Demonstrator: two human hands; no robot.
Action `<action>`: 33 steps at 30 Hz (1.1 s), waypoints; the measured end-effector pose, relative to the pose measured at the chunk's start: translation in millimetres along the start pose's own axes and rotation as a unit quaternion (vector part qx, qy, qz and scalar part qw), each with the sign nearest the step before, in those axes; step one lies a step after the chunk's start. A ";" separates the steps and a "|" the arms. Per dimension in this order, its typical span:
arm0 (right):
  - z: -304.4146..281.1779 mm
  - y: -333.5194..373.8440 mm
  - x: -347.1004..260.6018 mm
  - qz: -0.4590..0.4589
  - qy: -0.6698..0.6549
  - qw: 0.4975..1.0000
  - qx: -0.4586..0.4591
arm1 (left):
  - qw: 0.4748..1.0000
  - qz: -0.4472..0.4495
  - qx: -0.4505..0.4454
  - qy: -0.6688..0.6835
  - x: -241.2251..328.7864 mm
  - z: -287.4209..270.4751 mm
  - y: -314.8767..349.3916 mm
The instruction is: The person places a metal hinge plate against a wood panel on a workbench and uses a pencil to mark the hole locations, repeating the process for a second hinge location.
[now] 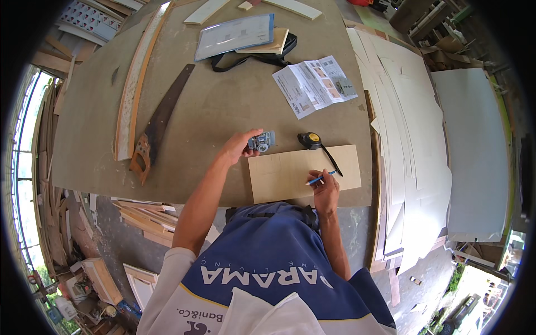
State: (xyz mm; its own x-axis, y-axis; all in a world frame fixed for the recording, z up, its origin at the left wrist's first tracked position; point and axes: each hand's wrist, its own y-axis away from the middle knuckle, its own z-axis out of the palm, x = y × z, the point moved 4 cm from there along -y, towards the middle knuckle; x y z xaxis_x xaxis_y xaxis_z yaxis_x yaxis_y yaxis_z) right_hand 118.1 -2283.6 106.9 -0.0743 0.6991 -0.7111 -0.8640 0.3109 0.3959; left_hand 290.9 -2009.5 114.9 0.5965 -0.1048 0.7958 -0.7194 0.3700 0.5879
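Note:
My left hand (237, 147) grips a small grey-blue device (262, 142) with a round part on its face, just past the far left corner of a pale wooden board (279, 177); its exact kind is unclear. Over the right part of the board, my right hand (326, 193) is closed around a blue pencil (320, 179), which points to the left. The board lies flat along the near edge of the table. A black and yellow tape measure (310, 139) rests at the board's far edge, and its black strap trails across the board toward my right hand.
A handsaw (163, 114) and a long wooden strip (137, 84) lie left on the table (223, 100). Farther back are an unfolded printed sheet (314, 86), a clear blue-edged folder (234, 37) and a black strap (223, 66). Large white sheets (413, 139) are stacked to the right.

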 end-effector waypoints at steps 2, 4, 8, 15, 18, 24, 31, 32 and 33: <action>-7.5 1.8 -8.2 -0.001 -0.006 1.000 -0.001 | 1.000 0.011 0.005 -0.027 3.6 -2.9 -1.8; -16.7 2.0 -17.7 -0.007 -0.002 1.000 0.007 | 0.997 0.020 0.023 -0.072 5.9 -5.0 -3.1; -31.6 -4.6 -41.8 -0.042 0.012 0.997 0.061 | 0.976 0.101 0.077 -0.177 2.8 -13.0 -5.1; -61.3 -35.4 -96.2 -0.104 0.097 0.985 0.099 | 0.814 0.362 0.179 -0.417 -0.3 7.2 13.7; -70.3 -56.8 -113.8 -0.105 0.222 0.964 0.100 | 0.786 0.325 0.192 -0.490 -15.4 8.6 18.7; -90.8 -108.2 -114.1 -0.173 0.444 0.876 0.072 | 0.748 0.309 0.299 -0.505 -38.3 18.2 29.1; -68.7 -112.1 -115.2 -0.294 0.702 0.641 0.098 | 0.837 0.096 0.497 -0.207 -77.3 44.7 90.9; -66.6 -111.5 -114.3 -0.270 0.709 0.645 0.091 | 0.829 0.066 0.500 -0.241 -94.0 55.9 103.0; -59.4 -107.5 -117.5 -0.245 0.716 0.648 0.082 | 0.820 0.035 0.502 -0.274 -111.6 67.9 114.0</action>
State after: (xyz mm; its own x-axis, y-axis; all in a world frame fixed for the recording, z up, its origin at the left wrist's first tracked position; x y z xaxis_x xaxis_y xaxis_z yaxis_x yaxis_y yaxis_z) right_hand 190.2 -2437.4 113.4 -0.2986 -0.7887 -0.5374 -0.9026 0.4164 -0.1096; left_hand 118.2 -2018.3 102.9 0.4898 -0.6164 0.6166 -0.8394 -0.5245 0.1426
